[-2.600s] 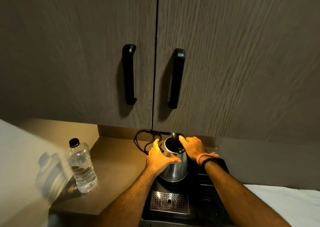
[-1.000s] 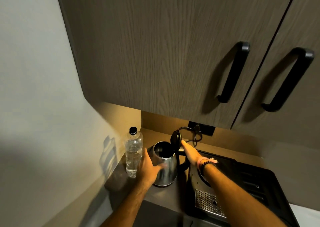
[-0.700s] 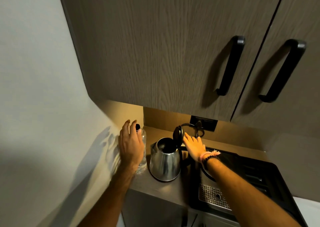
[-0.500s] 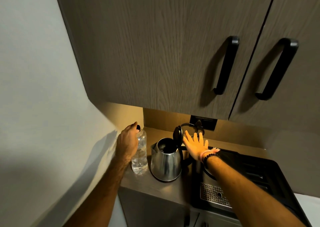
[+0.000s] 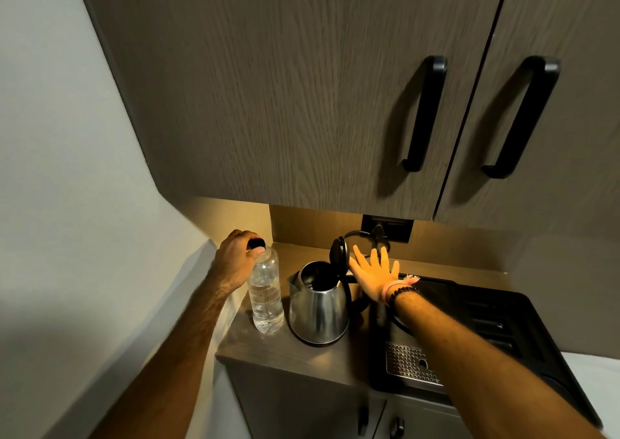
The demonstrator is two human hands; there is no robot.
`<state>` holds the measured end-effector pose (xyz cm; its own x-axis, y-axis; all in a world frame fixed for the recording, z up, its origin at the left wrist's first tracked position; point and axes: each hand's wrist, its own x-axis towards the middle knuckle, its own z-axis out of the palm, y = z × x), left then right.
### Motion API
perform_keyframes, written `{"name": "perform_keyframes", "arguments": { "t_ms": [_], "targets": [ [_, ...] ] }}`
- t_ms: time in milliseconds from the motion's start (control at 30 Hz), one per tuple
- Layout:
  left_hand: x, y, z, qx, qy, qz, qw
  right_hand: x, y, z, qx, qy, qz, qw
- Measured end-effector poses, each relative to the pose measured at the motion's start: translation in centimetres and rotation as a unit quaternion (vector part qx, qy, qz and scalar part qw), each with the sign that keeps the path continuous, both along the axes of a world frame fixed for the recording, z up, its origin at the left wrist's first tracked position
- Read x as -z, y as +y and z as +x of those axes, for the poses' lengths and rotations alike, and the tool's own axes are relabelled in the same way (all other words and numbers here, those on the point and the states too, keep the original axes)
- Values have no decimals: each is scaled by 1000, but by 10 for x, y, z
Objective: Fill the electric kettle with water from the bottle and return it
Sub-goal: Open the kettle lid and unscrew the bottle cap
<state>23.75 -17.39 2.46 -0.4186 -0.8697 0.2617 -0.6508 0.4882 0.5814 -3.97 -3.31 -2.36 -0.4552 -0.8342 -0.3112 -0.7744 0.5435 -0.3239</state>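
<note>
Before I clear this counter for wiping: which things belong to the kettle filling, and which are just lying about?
In the job:
- steel electric kettle, lid open
- clear plastic water bottle, black cap on, left hand gripping the top
- right hand, open beside the kettle

Lying about:
- black drip tray with metal grate
- black power cord

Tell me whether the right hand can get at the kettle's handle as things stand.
Probably yes. The right hand hangs open just right of the kettle, by its raised lid, with nothing visible between palm and handle. The left hand is off on the bottle.
</note>
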Motion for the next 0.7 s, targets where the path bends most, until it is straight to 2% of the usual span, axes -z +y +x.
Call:
{"name": "perform_keyframes", "arguments": {
  "t_ms": [233, 467, 700],
  "targets": [
    [8, -1, 2, -26, 109, 39, 993, 5, -3, -3, 29, 2, -48, 998],
    [24, 13, -7, -101, 189, 12, 977, 5, -1, 2, 18, 76, -95, 992],
    [30, 21, -24, -143, 265, 6, 954, 14, -2, 10, 45, 19, -102, 994]
  ]
}}
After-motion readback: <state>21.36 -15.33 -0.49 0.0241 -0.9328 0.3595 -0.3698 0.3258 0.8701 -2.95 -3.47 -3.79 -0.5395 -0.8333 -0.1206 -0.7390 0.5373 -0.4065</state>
